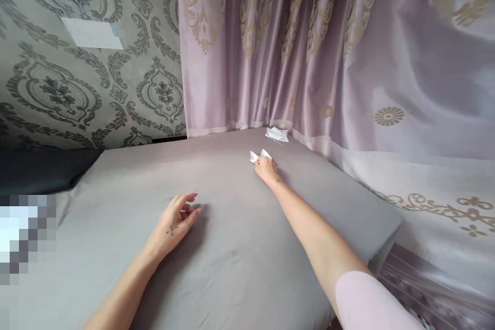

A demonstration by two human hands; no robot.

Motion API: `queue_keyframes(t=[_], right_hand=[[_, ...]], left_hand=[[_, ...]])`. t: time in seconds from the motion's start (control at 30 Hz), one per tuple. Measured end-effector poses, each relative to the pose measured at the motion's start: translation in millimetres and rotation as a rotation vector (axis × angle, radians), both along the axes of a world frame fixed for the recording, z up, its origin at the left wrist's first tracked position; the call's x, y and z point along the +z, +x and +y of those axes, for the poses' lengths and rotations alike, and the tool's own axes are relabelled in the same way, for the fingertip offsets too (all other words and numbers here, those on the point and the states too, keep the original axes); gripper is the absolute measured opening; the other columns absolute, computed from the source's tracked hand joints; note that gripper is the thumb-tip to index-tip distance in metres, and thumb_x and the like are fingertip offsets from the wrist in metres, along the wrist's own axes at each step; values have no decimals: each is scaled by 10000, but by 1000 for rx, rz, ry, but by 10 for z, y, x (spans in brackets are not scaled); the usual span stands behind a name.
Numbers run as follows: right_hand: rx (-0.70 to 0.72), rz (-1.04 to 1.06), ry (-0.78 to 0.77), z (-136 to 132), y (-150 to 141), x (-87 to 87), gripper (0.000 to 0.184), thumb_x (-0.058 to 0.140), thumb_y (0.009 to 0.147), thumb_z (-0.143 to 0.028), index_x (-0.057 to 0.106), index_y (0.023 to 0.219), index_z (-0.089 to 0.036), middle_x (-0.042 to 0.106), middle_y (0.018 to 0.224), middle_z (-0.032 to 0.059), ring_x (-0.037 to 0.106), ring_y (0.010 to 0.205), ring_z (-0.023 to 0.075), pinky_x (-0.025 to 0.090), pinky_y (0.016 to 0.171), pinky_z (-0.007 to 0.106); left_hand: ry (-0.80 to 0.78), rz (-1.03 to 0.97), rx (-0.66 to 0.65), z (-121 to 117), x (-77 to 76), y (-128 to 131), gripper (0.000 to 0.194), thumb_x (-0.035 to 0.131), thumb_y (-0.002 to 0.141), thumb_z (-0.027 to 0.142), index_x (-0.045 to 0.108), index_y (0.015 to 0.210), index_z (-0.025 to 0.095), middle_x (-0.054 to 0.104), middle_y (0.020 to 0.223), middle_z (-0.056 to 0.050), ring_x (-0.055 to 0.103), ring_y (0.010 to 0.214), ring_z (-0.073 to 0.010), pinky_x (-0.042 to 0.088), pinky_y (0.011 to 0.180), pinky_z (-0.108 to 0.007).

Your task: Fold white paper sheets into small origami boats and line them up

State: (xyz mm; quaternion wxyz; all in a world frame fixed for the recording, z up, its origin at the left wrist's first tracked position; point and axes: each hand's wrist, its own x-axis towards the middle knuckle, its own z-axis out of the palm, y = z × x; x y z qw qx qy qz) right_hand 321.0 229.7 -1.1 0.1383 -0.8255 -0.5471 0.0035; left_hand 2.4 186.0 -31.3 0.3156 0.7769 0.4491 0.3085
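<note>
A small folded white paper piece (253, 157) with pointed ends shows beyond the fingertips of my right hand (266, 168), which is stretched far across the grey sheet. The fingers are closed on the paper's near side and hide its middle. Just behind it lies another folded white paper piece (277, 134), close to the curtain. My left hand (178, 219) is over the sheet at the centre left, fingers curved and thumb apart, with nothing between them.
A grey sheet (216, 268) covers the bed-like surface. Lilac curtains (240, 87) with gold patterns hang along its back and right edges. Patterned wallpaper bearing a white sheet of paper (92, 34) is at the back left. A black padded edge (46, 170) stands at left.
</note>
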Motion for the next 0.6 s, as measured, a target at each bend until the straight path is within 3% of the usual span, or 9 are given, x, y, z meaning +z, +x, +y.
queue_keyframes(t=[0.2, 0.4, 0.5, 0.6], right_hand=[[-29, 16, -8, 45, 3, -24, 303, 464, 924, -251, 607, 1177, -167, 638, 1157, 158, 605, 1073, 247, 434, 833, 299], [11, 28, 5, -78, 19, 77, 289, 430, 932, -198, 624, 1145, -171, 665, 1097, 153, 625, 1023, 233, 435, 790, 291], [114, 41, 26, -264, -98, 144, 290, 401, 939, -173, 660, 1069, -176, 687, 1026, 130, 640, 963, 210, 432, 764, 274], [340, 78, 40, -557, -373, 166, 234, 458, 939, -246, 675, 1025, -241, 697, 1009, 43, 629, 939, 153, 421, 783, 225]], left_hand=[[-7, 10, 3, -5, 33, 18, 382, 506, 844, 479, 568, 1105, 207, 592, 1014, -56, 611, 654, -142, 538, 632, -305], [22, 10, -12, 22, -3, -5, 361, 496, 861, 481, 571, 1108, 228, 585, 990, -48, 605, 673, -148, 537, 635, -307], [92, -13, 1, -2, 33, 29, 315, 487, 885, 461, 594, 1094, 251, 570, 1064, -61, 621, 786, -169, 545, 674, -311], [279, -9, 46, -86, 116, 101, 256, 522, 885, 423, 634, 1072, 289, 509, 1205, -73, 579, 1010, -223, 552, 717, -323]])
